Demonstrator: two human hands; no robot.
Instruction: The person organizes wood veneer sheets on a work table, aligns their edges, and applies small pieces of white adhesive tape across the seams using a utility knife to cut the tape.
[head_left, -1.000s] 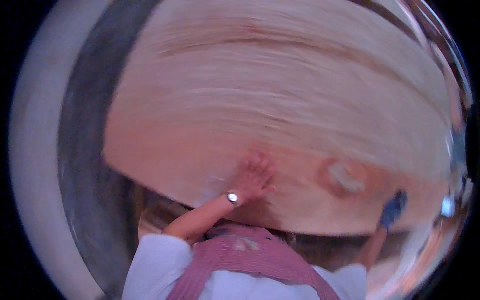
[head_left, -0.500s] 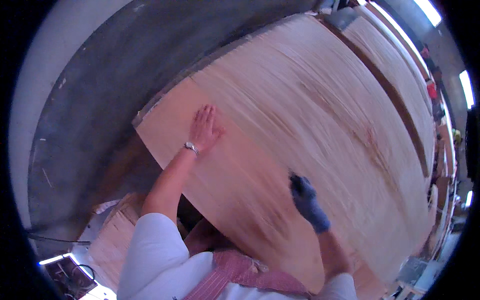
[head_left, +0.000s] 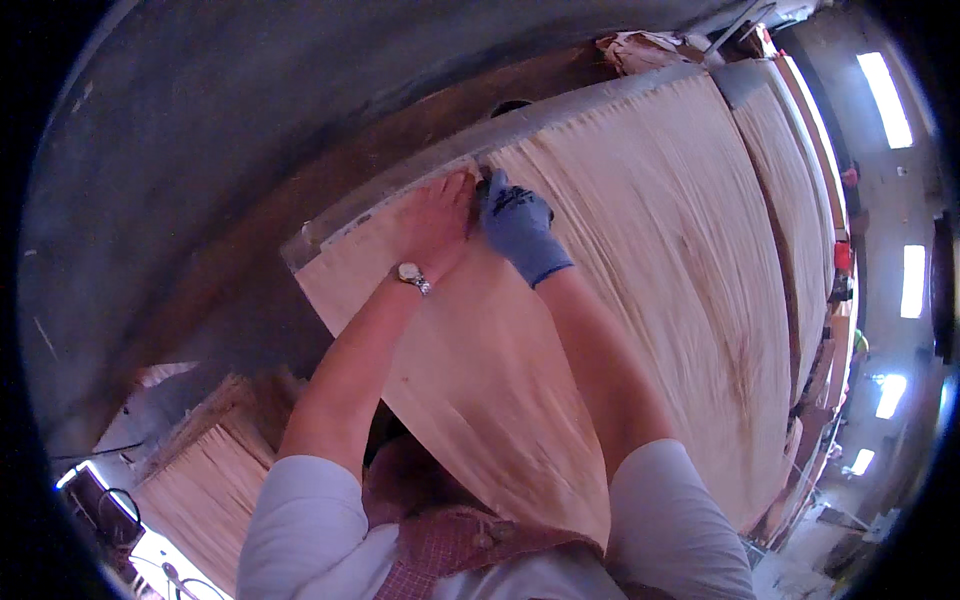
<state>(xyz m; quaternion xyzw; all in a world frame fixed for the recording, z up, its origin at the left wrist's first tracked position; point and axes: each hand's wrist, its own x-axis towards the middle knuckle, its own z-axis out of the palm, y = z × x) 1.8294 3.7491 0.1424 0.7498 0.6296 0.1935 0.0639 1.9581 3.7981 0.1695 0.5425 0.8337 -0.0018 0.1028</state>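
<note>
My bare left hand (head_left: 432, 222), with a metal wristwatch (head_left: 410, 272) above it, lies flat with fingers stretched on a smooth, pale wood veneer sheet (head_left: 460, 350). Right beside its fingertips is my right hand (head_left: 522, 225) in a grey-blue glove with dark fingertips. Its fingers are curled closed at the sheet's far edge, around something small and dark that I cannot make out. The smooth sheet lies over the left part of a broad stack of rougher veneer (head_left: 660, 220), its long side running along the grain.
A grey ledge (head_left: 400, 180) borders the stack's far side. Crumpled brown scraps (head_left: 650, 52) lie at the far corner. Another veneer stack (head_left: 785, 150) stands to the right across a narrow gap, and a lower wood stack (head_left: 205, 490) at lower left.
My right hand has swept from the near right up to the far edge, beside my left hand. The left hand has shifted slightly toward that edge. The view has turned somewhat.
</note>
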